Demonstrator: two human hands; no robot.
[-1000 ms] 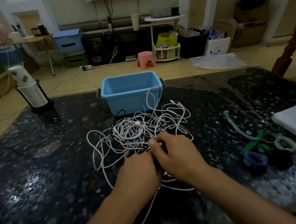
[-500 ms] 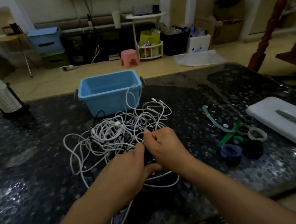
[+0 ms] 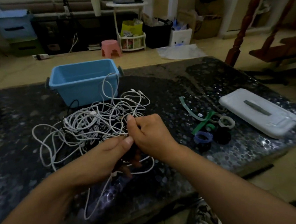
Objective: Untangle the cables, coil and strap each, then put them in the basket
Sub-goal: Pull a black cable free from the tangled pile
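Both hands pinch strands of the tangled cables (image 3: pixel 92 125): left hand (image 3: pixel 101 158) low, right hand (image 3: pixel 151 135) beside it, touching, before the blue basket (image 3: pixel 83 82) on the table (image 3: pixel 186 82).

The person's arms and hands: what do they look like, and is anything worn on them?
Both forearms are bare as far as the frame shows; no sleeve reaches into view. The left hand and the right hand wear no gloves, and I see no watch, bracelet or ring on the visible sides. The left thumbnail is short and plain. The dim light hides finer details.
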